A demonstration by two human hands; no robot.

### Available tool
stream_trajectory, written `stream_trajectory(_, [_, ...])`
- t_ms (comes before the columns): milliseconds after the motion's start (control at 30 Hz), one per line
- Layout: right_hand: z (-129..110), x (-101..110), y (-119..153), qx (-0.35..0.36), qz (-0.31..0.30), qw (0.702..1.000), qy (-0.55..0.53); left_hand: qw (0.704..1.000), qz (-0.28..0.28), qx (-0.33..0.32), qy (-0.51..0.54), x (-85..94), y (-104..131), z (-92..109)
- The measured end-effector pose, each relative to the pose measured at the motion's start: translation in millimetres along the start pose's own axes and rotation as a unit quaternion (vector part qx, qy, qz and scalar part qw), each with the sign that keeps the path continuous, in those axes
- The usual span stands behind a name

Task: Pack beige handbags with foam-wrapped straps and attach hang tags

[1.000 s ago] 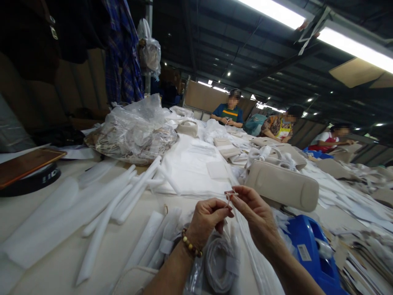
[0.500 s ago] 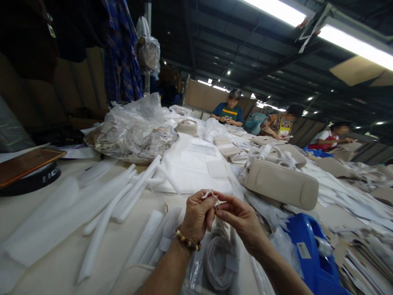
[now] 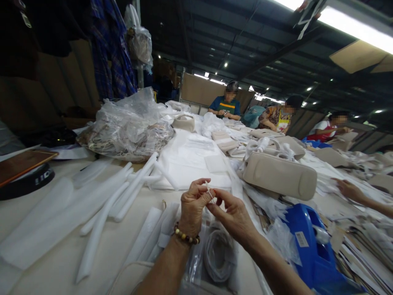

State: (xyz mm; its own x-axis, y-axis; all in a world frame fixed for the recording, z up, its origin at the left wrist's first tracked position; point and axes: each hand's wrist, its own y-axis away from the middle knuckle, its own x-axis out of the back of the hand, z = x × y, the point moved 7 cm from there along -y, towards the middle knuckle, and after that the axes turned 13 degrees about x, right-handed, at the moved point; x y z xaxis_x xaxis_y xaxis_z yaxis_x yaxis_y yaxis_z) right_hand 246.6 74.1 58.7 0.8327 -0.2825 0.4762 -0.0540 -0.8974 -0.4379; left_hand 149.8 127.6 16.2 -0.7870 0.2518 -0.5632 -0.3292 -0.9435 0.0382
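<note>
A thin white string (image 3: 210, 192) runs between my two hands, pinched at the fingertips. My left hand (image 3: 195, 200), with a bead bracelet (image 3: 186, 236) at the wrist, is closed on it. From the other side, my right hand (image 3: 229, 211) grips the string between thumb and forefinger. Just under the hands lies a coiled beige strap (image 3: 219, 255) in clear plastic. Beside the coil are wrapped white pieces (image 3: 153, 233). Part of a beige bag (image 3: 130, 274) shows at the bottom edge. The string's ends are too small to make out.
White foam tubes (image 3: 104, 221) lie at left, near a phone (image 3: 26, 162). Behind them sits a plastic bag of strings (image 3: 129, 135). A beige bag (image 3: 279, 176) and a blue tape dispenser (image 3: 310, 246) stand at right. A co-worker's hand (image 3: 350, 190) reaches in; several people work farther back.
My hands have shifted slightly up and left in view, fingers still together on the string. A co-worker's hand has come in from the right. The whole view has moved a little.
</note>
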Motion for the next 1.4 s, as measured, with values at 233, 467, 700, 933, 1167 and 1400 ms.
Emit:
stream_trajectory(233, [13, -18, -4, -0.139, -0.05, 0.963, -0.227, 0.999, 0.001, 0.0, -0.038, -2.4, 0, 1])
stream_trajectory(467, [17, 25, -4, -0.142, 0.017, 0.958, -0.249, 0.972, 0.001, 0.034, -0.232, -8.8, 2, -10])
stream_trajectory(700, [50, 102, 20, -0.145, 0.079, 0.986, 0.04, 0.805, -0.043, 0.09, -0.584, -20.6, 5, -41])
stream_trajectory(933, [108, 50, 44, -0.177, -0.103, 0.976, 0.073, 0.684, -0.088, 0.121, -0.714, -17.2, 4, -58])
stream_trajectory(1167, [124, -14, 36, -0.157, -0.246, 0.953, -0.08, 0.686, -0.07, 0.107, -0.716, -20.4, 7, -54])
stream_trajectory(1400, [108, -33, 32, -0.129, -0.28, 0.93, -0.198, 0.68, -0.066, 0.13, -0.719, -18.1, 4, -56])
